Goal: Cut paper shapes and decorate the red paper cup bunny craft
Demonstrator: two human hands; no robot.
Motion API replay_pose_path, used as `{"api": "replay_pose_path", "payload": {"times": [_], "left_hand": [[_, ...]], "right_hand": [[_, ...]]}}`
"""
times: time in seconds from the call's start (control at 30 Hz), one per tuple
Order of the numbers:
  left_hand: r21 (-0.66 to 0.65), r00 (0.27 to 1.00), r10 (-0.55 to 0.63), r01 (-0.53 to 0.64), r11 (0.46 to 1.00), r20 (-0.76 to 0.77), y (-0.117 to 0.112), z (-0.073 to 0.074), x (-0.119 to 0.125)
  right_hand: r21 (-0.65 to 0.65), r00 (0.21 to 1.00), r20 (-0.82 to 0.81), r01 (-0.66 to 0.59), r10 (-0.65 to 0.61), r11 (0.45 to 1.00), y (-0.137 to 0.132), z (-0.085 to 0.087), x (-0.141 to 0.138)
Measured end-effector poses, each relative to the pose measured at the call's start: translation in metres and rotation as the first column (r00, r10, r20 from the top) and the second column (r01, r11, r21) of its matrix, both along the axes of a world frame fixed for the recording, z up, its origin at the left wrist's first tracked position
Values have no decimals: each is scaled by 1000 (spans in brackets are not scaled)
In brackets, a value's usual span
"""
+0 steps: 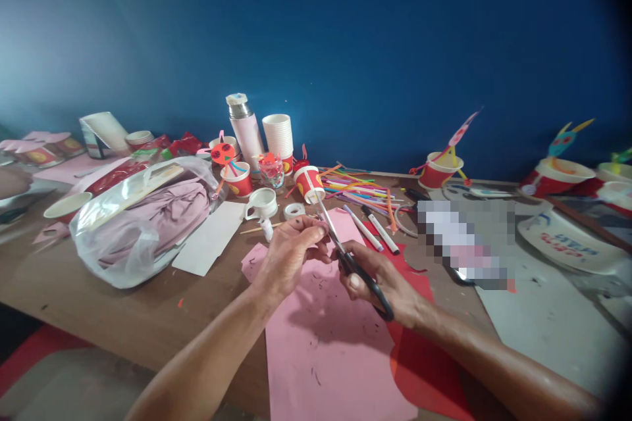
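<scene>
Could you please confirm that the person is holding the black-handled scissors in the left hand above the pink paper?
Not quite: the head view shows the black-handled scissors in the right hand, above the pink paper. The left hand is pinched shut beside the blades; what it holds is too small to tell.

Craft workspace: brown wooden table (123,322) against a plain blue wall (345,33), carrying decorated red paper cups (437,171), coloured paper strips (355,191) and pink paper sheets (326,342).

Scissor handles (382,299) partly inside right grip (390,283); pixelated patch (467,240) beside markers (372,227)
</scene>
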State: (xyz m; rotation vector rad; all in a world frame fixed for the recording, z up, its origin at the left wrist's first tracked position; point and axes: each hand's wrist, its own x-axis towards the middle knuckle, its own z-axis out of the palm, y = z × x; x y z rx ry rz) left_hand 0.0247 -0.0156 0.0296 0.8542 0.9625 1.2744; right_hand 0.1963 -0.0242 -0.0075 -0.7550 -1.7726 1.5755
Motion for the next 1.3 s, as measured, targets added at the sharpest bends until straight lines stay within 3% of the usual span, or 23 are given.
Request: {"api": "replay_pose_path", "payload": {"times": [0.6,1.3], "left_hand": [[1,999,-53,53,999,4,2,-1,-5],[-42,989,-93,88,995,-118,4,10,-14]], "right_hand": [[-45,1000,-14,0,-1,999,-1,4,0],[-85,997,74,4,2,996,3,10,5]]}}
